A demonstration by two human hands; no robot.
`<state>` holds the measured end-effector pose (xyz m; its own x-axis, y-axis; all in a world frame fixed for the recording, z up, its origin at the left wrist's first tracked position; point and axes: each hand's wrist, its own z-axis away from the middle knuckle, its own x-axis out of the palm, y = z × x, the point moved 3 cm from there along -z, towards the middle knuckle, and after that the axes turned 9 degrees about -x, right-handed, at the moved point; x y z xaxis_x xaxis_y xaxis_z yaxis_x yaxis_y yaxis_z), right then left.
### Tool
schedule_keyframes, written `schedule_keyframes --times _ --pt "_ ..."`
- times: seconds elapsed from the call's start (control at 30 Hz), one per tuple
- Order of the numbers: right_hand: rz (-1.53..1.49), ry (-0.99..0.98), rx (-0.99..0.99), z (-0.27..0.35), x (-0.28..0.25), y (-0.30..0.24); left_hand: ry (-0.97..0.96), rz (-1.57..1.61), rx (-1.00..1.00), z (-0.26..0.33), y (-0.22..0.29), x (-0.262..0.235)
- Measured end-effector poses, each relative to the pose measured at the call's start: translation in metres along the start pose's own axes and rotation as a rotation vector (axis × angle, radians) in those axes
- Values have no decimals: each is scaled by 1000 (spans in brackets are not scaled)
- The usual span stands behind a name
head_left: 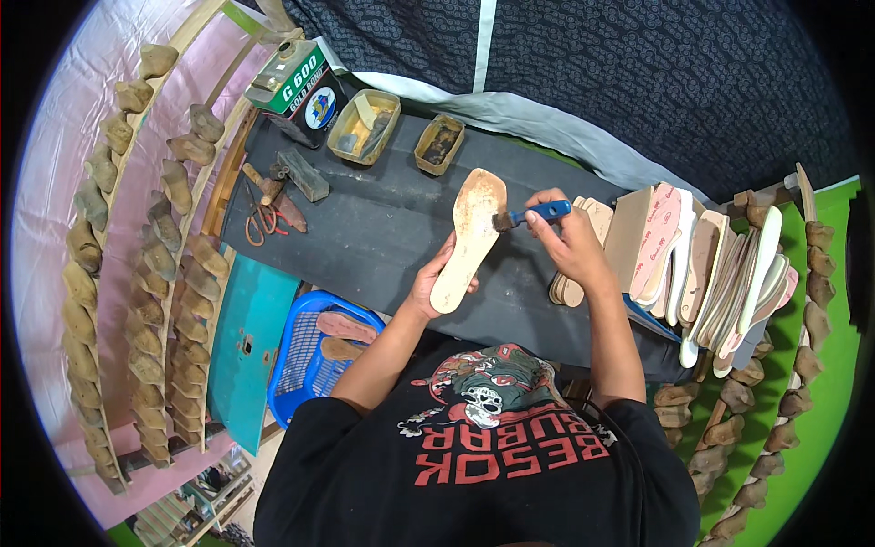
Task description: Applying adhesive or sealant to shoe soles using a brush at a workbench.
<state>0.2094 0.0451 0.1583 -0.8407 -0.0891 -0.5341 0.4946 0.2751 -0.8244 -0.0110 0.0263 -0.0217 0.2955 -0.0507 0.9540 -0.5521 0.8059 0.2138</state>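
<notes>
In my left hand [431, 277] is a shoe insole [458, 255], held by its pale heel end with the fingers closed round the edges. Its wide toe end points away from me and looks brown and stained. My right hand [576, 242] grips a paintbrush [545, 211] with a blue handle. The brush's dark bristles touch the insole's right edge, near the brown part. Both are held above the dark worktable [365, 232].
Beyond stand a metal can [296, 91], a tub with scrapers [365, 126] and a dark-stained tub [440, 144]. Scissors [262, 221] and tools lie left. Stacked insoles [711, 273] crowd the right. A blue basket [296, 342] sits near left. Wooden shoe lasts [146, 337] line racks.
</notes>
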Motion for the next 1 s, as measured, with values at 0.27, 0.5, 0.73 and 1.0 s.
schedule_keyframes --times 0.27,0.5,0.73,1.0 --pt "-117 -35 -34 -27 26 12 32 65 25 8 18 -10" --pt "-121 170 -49 -95 47 33 14 66 90 33 51 -33" --pt "-166 310 36 -164 92 75 56 140 146 56 83 -62" --pt "83 204 110 -185 119 93 88 121 153 65 109 -72"
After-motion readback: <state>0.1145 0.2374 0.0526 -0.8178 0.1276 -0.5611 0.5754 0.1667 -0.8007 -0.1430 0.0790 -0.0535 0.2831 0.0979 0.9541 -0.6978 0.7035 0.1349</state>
